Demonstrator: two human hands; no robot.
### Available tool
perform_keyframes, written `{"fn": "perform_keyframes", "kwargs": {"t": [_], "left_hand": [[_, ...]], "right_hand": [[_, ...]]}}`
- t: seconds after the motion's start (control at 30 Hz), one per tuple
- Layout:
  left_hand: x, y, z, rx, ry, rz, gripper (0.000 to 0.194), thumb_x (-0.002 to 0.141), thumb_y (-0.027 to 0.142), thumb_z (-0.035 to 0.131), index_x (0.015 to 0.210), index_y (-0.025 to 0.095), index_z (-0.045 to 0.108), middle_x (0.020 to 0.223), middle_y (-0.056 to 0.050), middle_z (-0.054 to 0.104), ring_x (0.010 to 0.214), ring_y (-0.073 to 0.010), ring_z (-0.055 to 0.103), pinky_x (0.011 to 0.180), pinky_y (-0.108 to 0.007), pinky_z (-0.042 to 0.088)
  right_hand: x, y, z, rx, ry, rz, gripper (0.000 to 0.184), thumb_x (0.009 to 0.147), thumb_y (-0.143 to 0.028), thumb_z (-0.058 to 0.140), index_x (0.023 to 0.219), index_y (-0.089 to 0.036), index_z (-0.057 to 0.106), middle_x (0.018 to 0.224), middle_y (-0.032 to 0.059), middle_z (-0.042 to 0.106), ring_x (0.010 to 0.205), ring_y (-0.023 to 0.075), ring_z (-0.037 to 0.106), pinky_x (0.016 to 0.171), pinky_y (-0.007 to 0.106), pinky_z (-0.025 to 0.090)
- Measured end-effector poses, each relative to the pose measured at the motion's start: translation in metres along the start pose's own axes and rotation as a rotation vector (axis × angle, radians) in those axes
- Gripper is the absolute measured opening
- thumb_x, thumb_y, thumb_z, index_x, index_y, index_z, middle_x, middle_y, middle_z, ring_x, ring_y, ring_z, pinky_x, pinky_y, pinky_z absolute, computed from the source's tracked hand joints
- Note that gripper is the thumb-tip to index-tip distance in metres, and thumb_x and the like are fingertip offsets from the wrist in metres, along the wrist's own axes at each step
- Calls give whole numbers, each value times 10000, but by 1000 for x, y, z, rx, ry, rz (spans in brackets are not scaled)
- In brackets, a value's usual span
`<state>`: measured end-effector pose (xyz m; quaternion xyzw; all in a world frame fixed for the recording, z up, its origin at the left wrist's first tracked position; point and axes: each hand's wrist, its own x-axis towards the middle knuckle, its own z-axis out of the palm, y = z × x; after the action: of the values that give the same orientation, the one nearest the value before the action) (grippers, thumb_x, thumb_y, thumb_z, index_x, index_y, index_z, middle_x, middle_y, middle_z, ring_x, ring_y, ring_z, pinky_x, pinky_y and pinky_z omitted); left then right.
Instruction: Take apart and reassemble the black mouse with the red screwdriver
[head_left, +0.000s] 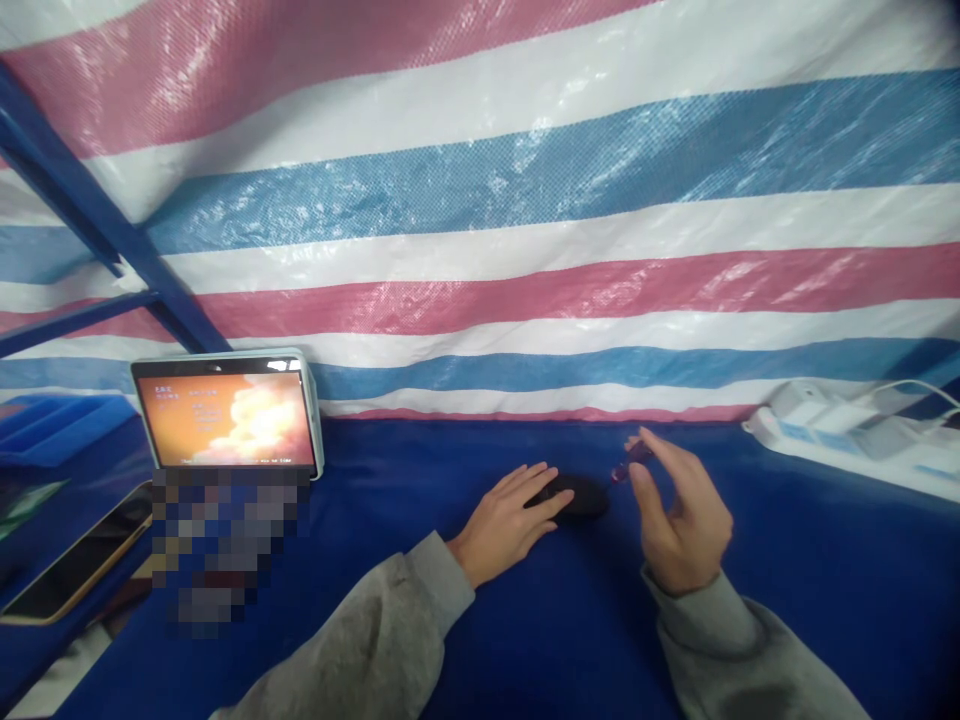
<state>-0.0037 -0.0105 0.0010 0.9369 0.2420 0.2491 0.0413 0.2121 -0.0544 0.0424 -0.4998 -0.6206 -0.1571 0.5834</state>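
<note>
My left hand (511, 518) lies flat on the blue table cover (570, 620), fingers stretched out, its fingertips resting on a small flat black oval object (583, 494). My right hand (679, 525) is raised just right of that object, thumb and forefinger pinched on a small dark reddish piece (628, 461) that I cannot identify. Both arms wear grey sleeves.
A tablet (229, 412) with a lit orange screen stands at the back left. A phone (79, 560) lies near the left edge beside a blurred patch. A white power strip (847, 435) with plugs and cables sits at the back right. A striped tarpaulin (525, 200) forms the back wall.
</note>
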Motion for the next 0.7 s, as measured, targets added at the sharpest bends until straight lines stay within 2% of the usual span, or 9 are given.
{"fn": "perform_keyframes", "kwargs": {"t": [0.13, 0.3, 0.43, 0.6, 0.7], "left_hand": [[0, 0, 0, 4, 7, 8, 397, 1009, 288, 531, 1400, 222, 529, 1487, -104, 493, 1427, -218, 410, 1194, -424, 359], [0, 0, 0, 8, 13, 4, 398, 1015, 295, 518, 1409, 240, 517, 1495, -90, 486, 1426, -212, 412, 1189, -424, 370], [0, 0, 0, 4, 11, 5, 404, 1008, 289, 533, 1408, 235, 518, 1498, -93, 482, 1427, -216, 411, 1190, -425, 369], [-1, 0, 1, -11, 10, -2, 407, 1012, 290, 523, 1415, 238, 510, 1495, -97, 484, 1428, -216, 408, 1191, -433, 365], [-1, -1, 2, -20, 14, -1, 410, 1019, 301, 509, 1425, 255, 497, 1498, -89, 482, 1431, -217, 405, 1187, -445, 369]], "right_hand": [[-1, 2, 2, -67, 78, 15, 364, 846, -188, 699, 1208, -217, 677, 1024, 93, 709, 933, 224, 679, 838, 373, 547], [0, 2, 3, 12, -45, 61, 439, 932, -193, 566, 1370, -218, 554, 1075, 104, 718, 956, 225, 685, 886, 418, 534], [0, 1, 2, -5, 8, 55, 407, 865, -234, 680, 1269, -221, 633, 1027, 91, 712, 925, 225, 677, 857, 398, 545], [-4, 1, 3, 79, -79, 132, 449, 942, -233, 547, 1390, -218, 528, 1067, 96, 714, 902, 218, 685, 851, 425, 547], [-4, 3, 5, 42, -38, 130, 460, 903, -268, 621, 1355, -211, 561, 1024, 92, 699, 888, 220, 668, 845, 422, 552]]}}
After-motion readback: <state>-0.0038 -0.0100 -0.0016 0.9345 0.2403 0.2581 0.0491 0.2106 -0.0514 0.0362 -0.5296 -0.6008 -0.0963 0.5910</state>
